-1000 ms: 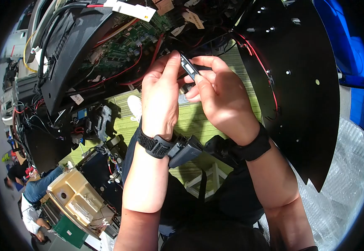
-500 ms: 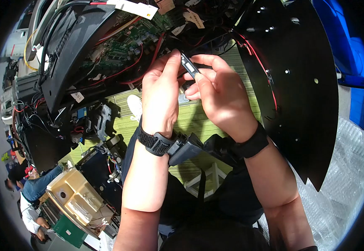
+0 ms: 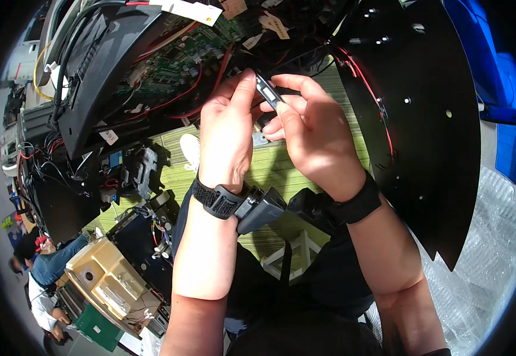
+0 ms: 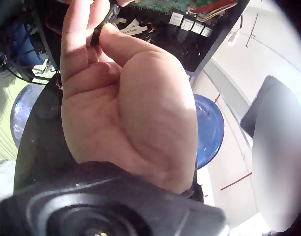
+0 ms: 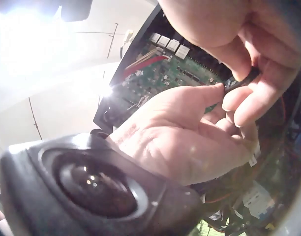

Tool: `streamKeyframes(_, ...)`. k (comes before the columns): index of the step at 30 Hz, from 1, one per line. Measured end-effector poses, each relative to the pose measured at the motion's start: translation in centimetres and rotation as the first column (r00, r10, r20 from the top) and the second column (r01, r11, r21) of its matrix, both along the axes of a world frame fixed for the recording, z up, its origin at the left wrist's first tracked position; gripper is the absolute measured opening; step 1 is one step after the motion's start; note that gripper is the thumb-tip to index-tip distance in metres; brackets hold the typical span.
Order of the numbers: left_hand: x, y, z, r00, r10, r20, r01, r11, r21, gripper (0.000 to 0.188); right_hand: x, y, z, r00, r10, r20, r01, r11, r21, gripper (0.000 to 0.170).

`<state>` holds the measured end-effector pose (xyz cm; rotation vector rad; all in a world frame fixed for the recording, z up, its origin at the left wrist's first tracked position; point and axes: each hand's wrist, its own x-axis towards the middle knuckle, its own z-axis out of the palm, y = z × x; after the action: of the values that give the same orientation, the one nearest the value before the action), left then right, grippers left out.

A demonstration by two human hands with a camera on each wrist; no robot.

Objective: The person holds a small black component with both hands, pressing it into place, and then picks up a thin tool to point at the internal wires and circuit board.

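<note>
A slim black part [image 3: 268, 90] with a pale rectangle on its face is held between my two hands, in front of an opened machine housing. My right hand [image 3: 323, 136] pinches its lower end with the thumb on top. At the upper end, the thumb and fingers of my left hand [image 3: 228, 130] pinch it. In the left wrist view the right hand's palm [image 4: 140, 108] fills the middle, and only a dark bit of the part [image 4: 96, 37] shows at its thumb tip. The right wrist view has the left hand [image 5: 175, 132] meeting the right hand [image 5: 214, 24] at the part, mostly covered by fingers.
Behind the hands is a green circuit board [image 3: 181, 65] with red wires and tagged cables. A black panel [image 3: 430, 136] carrying a red wire stands at the right, near bubble wrap [image 3: 477, 237]. A beige tray [image 3: 112, 279] lies lower left, near another person [image 3: 47, 296].
My left wrist and its camera have turned slightly. Both hands keep the same pinch on the slim black part, which stays in nearly the same place.
</note>
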<state>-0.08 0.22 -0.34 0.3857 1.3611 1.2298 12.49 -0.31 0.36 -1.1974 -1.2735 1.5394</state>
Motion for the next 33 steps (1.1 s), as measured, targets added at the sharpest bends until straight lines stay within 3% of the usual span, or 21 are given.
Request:
streamKeyframes(9,-0.05,-0.08,-0.29,1.000,-0.009,-0.002,0.009,1.000,0.024,0.020,0.30,0.14,-0.16,1.000,0.004,0.012,-0.005,0.999,0.039,0.030)
streamKeyframes(11,0.13,0.06,-0.01,1.000,0.005,0.017,-0.005,1.000,-0.007,0.021,0.63,0.34,0.14,0.996,0.073,0.052,-0.073,0.997,0.001,0.034)
streamKeyframes(14,0.21,0.02,0.06,1.000,0.006,0.029,-0.006,1.000,-0.002,0.021,0.29,0.23,-0.21,1.000,0.002,-0.015,-0.002,1.000,0.024,0.032)
streamKeyframes(24,0.10,0.01,-0.15,1.000,-0.009,-0.016,0.010,0.999,0.037,0.022,0.34,0.17,-0.17,1.000,0.013,0.009,-0.013,0.998,0.055,0.032)
streamKeyframes(26,0.05,0.00,-0.18,1.000,-0.010,-0.027,0.011,0.999,0.032,0.022,0.57,0.28,0.29,0.995,0.089,0.055,-0.090,0.996,0.016,0.034)
streamKeyframes(33,0.07,-0.06,-0.37,1.000,-0.004,-0.021,0.005,0.999,0.041,0.020,0.17,0.09,-0.05,1.000,0.013,0.015,-0.013,0.999,0.041,0.029)
